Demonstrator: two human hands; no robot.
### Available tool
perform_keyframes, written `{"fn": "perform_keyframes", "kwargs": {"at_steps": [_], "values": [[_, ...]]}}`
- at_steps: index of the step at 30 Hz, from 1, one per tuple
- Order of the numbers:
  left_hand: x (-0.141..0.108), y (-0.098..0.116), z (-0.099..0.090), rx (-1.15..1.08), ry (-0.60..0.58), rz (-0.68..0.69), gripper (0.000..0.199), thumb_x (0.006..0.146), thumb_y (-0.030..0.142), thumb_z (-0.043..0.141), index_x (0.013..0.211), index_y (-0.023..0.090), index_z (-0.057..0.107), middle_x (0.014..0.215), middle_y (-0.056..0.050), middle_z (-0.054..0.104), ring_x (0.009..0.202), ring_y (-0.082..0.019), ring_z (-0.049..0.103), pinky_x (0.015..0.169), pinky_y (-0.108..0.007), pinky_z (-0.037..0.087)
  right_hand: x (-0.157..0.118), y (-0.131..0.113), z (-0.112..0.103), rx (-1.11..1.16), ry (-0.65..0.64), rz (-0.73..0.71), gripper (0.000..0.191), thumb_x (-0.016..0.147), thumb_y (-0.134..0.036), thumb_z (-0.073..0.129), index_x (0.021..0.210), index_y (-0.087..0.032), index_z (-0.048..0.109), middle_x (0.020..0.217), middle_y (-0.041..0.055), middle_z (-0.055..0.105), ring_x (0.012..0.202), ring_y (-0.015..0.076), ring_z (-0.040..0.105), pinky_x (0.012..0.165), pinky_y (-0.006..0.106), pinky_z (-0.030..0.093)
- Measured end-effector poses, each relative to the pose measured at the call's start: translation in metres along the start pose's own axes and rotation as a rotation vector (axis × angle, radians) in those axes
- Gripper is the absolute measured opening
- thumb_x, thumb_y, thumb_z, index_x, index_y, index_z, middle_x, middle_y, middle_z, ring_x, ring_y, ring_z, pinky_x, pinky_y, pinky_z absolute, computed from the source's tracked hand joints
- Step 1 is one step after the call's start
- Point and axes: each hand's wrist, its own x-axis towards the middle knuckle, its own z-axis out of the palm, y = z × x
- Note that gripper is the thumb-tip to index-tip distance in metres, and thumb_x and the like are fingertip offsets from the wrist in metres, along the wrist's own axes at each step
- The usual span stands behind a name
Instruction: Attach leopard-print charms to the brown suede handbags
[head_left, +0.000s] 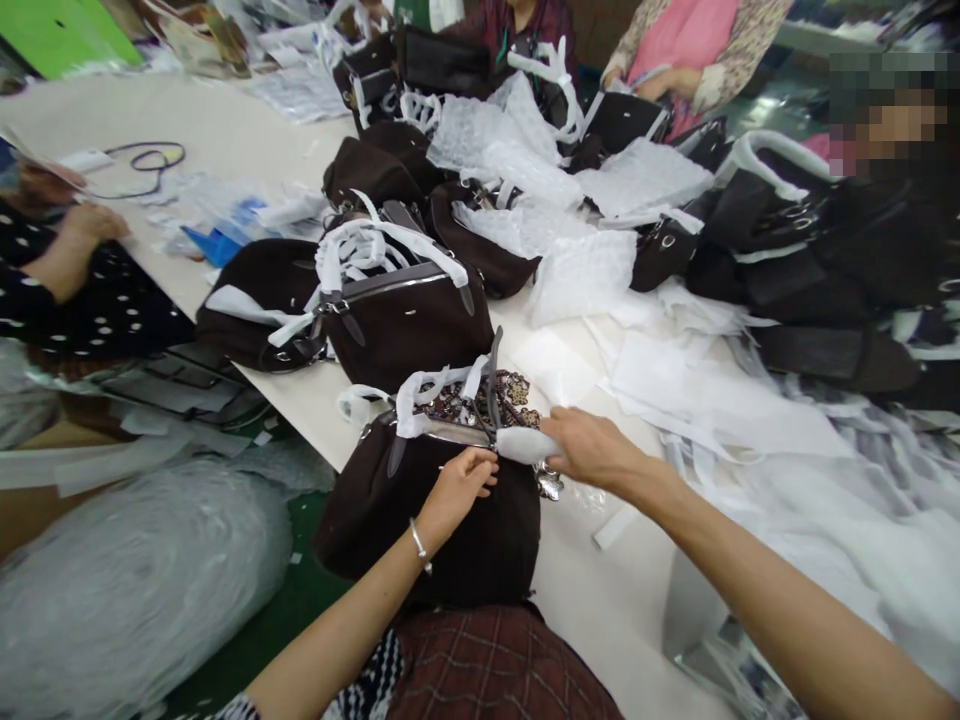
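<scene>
A dark brown handbag (442,520) stands at the table edge right in front of me, its handles (411,400) wrapped in white foam. My left hand (461,490) is at the bag's top edge, fingers bent and pinched near the zip end; whatever lies between them is too small to make out. In my right hand (589,448) is the end of a white foam wrap (525,445), which reaches to the bag's right top corner. Ornate metal charms (517,395) lie behind the bag's opening, and one more piece (551,485) hangs at its right side.
Another dark handbag (412,320) with wrapped handles stands just behind. More bags and bubble wrap sheets (585,270) cover the table beyond. White foam sheets (697,380) are spread on the right. A big bubble wrap roll (142,580) stands lower left. Co-workers are around the table.
</scene>
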Motion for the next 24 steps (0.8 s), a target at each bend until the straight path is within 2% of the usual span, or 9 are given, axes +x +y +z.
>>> {"fn": "perform_keyframes", "kwargs": {"at_steps": [2,5,7,9,13,15,17,20,24], "values": [[-0.002,0.001,-0.002,-0.096,-0.016,-0.041,0.038,0.087,0.049,0.052,0.103,0.015,0.06,0.101,-0.011,0.066,0.085,-0.018,0.064,0.07,-0.03,0.053,-0.04,-0.025,0.005,0.156,-0.027,-0.003,0.033,0.077,-0.022,0.062,0.11,-0.021,0.062,0.11,0.0126,0.065,0.096,0.0275,0.063,0.084,0.039,0.049],[-0.002,0.002,-0.007,-0.134,-0.063,-0.114,0.05,0.086,0.062,0.046,0.1,0.016,0.059,0.095,-0.008,0.065,0.078,-0.016,0.061,0.065,-0.027,0.049,-0.076,-0.071,0.037,0.425,-0.146,-0.119,0.063,0.076,-0.024,0.065,0.136,-0.019,0.048,0.141,0.0167,0.05,0.12,0.0319,0.055,0.099,0.044,0.047],[0.002,0.003,-0.012,-0.032,-0.072,-0.133,0.05,0.082,0.063,0.051,0.095,0.016,0.06,0.084,-0.004,0.063,0.071,-0.014,0.057,0.061,-0.024,0.045,-0.077,-0.1,0.063,0.568,-0.176,-0.147,0.064,0.079,-0.026,0.064,0.14,-0.015,0.046,0.151,0.0182,0.037,0.134,0.0332,0.043,0.109,0.045,0.039],[0.009,0.003,-0.018,0.125,-0.065,-0.09,0.045,0.077,0.059,0.059,0.088,0.015,0.06,0.073,0.0,0.058,0.066,-0.013,0.051,0.058,-0.023,0.04,-0.065,-0.123,0.084,0.705,-0.123,-0.148,0.064,0.082,-0.03,0.063,0.141,-0.014,0.045,0.154,0.018,0.033,0.14,0.0307,0.035,0.115,0.043,0.032],[0.024,0.003,-0.028,0.458,-0.06,0.024,0.032,0.073,0.047,0.061,0.079,0.016,0.061,0.064,0.004,0.053,0.062,-0.014,0.048,0.059,-0.025,0.037,-0.048,-0.142,0.099,0.873,0.025,-0.248,0.073,0.079,-0.042,0.069,0.143,-0.02,0.042,0.156,0.0142,0.03,0.141,0.0274,0.034,0.115,0.039,0.032],[0.026,-0.001,-0.032,0.566,-0.08,0.046,0.029,0.075,0.044,0.059,0.083,0.016,0.062,0.068,0.002,0.057,0.065,-0.016,0.052,0.062,-0.027,0.039,-0.053,-0.135,0.102,0.928,0.121,-0.28,0.062,0.082,-0.041,0.067,0.138,-0.022,0.05,0.149,0.0117,0.043,0.135,0.0236,0.043,0.111,0.035,0.036],[0.022,-0.01,-0.033,0.628,-0.097,0.067,0.03,0.077,0.043,0.059,0.092,0.017,0.062,0.079,0.0,0.063,0.072,-0.019,0.057,0.068,-0.03,0.044,-0.068,-0.116,0.105,0.992,0.232,-0.194,0.043,0.085,-0.035,0.063,0.125,-0.021,0.061,0.127,0.0089,0.063,0.116,0.0184,0.059,0.101,0.029,0.044],[0.007,-0.026,-0.03,0.734,-0.049,0.168,0.033,0.08,0.041,0.058,0.105,0.019,0.059,0.097,-0.005,0.065,0.09,-0.024,0.062,0.085,-0.037,0.047,-0.098,-0.068,0.118,1.055,0.343,0.163,0.022,0.085,-0.03,0.06,0.1,-0.019,0.072,0.096,0.0043,0.073,0.088,0.0157,0.067,0.083,0.027,0.05],[-0.008,-0.04,-0.017,0.824,0.101,0.458,0.038,0.085,0.032,0.053,0.121,0.021,0.05,0.123,-0.011,0.055,0.119,-0.029,0.053,0.103,-0.046,0.041,-0.128,0.008,0.146,0.974,0.419,0.702,0.024,0.083,-0.036,0.055,0.085,-0.019,0.071,0.083,0.0035,0.074,0.08,0.0202,0.067,0.077,0.032,0.051]]}}
